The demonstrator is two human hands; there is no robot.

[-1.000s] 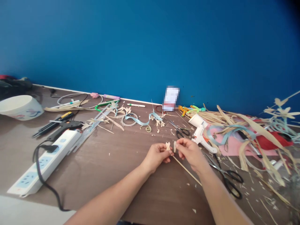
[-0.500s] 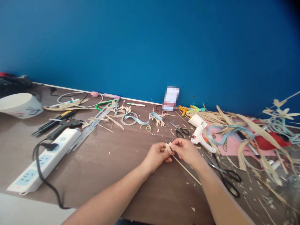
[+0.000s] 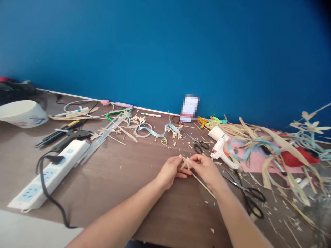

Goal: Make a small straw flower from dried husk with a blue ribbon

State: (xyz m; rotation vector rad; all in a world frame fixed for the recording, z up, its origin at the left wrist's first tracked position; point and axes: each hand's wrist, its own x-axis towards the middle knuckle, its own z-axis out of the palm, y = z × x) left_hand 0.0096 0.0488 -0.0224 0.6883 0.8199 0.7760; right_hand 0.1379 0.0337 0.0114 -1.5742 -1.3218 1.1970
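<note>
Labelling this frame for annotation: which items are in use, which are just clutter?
In use: left hand, right hand, straw cutout pinched by both, thin stick below it.
Lying about: white glue gun, scissors, power strip, bowl.

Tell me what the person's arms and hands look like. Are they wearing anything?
The left hand and right hand are bare: no gloves, rings, watch or bracelet show. No sleeves are in view either, right down to the picture's edge.
</note>
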